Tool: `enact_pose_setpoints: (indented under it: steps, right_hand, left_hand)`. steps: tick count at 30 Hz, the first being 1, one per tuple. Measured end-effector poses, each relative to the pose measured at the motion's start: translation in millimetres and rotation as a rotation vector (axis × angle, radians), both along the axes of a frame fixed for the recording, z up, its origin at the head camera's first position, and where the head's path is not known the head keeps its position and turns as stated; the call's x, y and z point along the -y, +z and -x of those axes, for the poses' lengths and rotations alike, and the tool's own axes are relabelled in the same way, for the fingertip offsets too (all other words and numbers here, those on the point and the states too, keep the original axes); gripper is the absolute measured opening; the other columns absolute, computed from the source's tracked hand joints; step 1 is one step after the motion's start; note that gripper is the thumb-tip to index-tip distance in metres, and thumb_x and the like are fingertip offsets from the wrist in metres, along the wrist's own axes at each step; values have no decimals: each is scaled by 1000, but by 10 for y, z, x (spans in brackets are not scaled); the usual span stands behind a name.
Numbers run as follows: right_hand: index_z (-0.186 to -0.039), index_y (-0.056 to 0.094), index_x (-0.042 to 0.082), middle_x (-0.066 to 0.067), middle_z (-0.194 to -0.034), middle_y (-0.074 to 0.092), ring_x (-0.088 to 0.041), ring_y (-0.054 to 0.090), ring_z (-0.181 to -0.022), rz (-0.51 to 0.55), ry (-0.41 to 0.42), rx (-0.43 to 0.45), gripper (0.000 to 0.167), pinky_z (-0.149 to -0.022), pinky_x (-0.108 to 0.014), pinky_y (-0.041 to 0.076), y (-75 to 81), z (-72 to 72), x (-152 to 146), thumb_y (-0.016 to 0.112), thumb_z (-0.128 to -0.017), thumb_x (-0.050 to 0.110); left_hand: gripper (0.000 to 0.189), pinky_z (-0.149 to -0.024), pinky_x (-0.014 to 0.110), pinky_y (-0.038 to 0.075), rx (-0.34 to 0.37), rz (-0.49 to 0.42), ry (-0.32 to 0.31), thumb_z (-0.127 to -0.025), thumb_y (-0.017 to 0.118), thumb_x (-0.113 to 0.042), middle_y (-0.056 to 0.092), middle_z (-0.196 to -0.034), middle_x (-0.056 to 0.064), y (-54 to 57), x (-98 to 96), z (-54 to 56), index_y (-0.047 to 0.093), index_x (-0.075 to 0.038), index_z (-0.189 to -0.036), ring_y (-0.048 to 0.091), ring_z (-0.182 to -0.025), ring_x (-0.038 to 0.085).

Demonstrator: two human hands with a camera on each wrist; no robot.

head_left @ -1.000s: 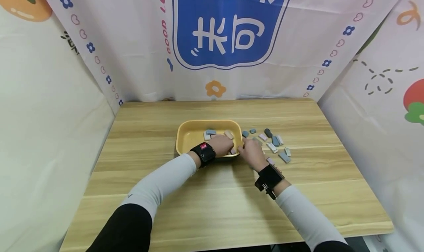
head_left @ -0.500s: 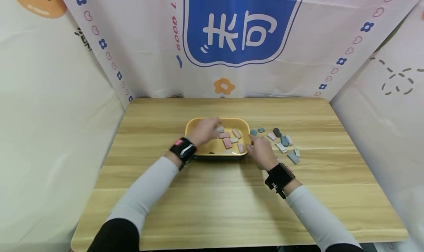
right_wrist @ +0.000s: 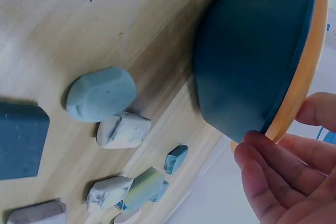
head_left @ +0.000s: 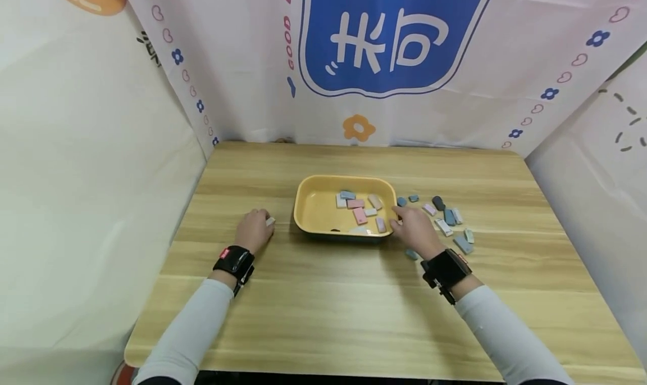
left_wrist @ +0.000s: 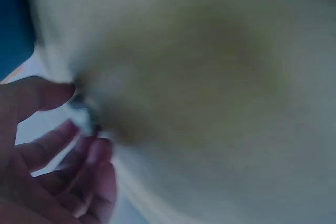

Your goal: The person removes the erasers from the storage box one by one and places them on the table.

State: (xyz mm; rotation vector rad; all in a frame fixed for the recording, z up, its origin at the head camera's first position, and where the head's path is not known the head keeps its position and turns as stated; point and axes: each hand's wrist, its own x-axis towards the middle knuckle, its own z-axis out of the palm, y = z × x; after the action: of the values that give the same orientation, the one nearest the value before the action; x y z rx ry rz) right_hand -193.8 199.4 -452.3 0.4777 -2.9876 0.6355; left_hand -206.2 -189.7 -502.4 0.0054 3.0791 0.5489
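Note:
My left hand (head_left: 253, 231) is close over the table left of the yellow tray (head_left: 318, 212), pinching a small pale eraser (head_left: 270, 221) between thumb and fingertips. In the blurred left wrist view that eraser (left_wrist: 84, 113) shows as a small light piece at the fingertips. My right hand (head_left: 417, 231) grips the tray's right rim; in the right wrist view thumb and fingers (right_wrist: 257, 153) pinch the orange-yellow edge above a dark teal outer wall. Inside the tray lie several erasers, including a pink eraser (head_left: 359, 215) and a blue eraser (head_left: 347, 195).
Several loose erasers lie on the wooden table (head_left: 313, 306) right of the tray, among them a dark eraser (head_left: 438, 203), a blue-grey eraser (head_left: 463, 244) and a rounded grey-green eraser (right_wrist: 101, 94). Printed cloth (head_left: 253, 93) hangs behind the table and at both sides.
My left hand has come out of the tray with a pale eraser and moved left to the table beside it. My right hand keeps its grip on the rim. The head view has shifted.

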Motion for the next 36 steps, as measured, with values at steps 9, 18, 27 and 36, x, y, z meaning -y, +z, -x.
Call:
enact_pose_setpoints:
  steps: [9, 18, 27, 36]
  right_hand:
    - [-120, 63, -12, -23, -92, 71, -21, 59, -64, -4, -44, -43, 38, -57, -31, 47, 16, 9, 2, 63, -90, 12]
    - [-118, 64, -11, -22, -93, 71, -21, 59, -66, -25, -61, -62, 37, -60, -33, 49, 18, 16, -6, 65, -89, 12]
    - [-120, 63, -11, -20, -93, 73, -25, 67, -75, -13, -45, -43, 40, -69, -39, 55, -68, -22, 60, 65, -89, 14]
    - [-122, 62, -9, -21, -97, 72, -24, 65, -73, -13, -82, -48, 40, -71, -40, 54, -16, -3, 14, 66, -89, 13]
  left_hand:
    - [28, -75, 42, 56, -125, 23, -158, -93, 55, -18, 71, -105, 17, 714, -623, 380, 68, -1, -110, 67, -91, 31]
    - [15, -57, 27, 45, -95, 122, -543, -91, 58, -12, 64, -77, 5, 770, -1596, 784, 68, -6, -83, 52, -64, 15]
    - [16, -73, 40, 58, 12, 372, -644, -94, 55, -7, 68, -96, 7, 226, -1833, 873, 68, -7, -86, 66, -87, 22]
    - [23, -80, 46, 57, -16, 389, -621, -98, 50, -5, 70, -98, 18, 220, -1994, 944, 72, 0, -95, 67, -92, 34]
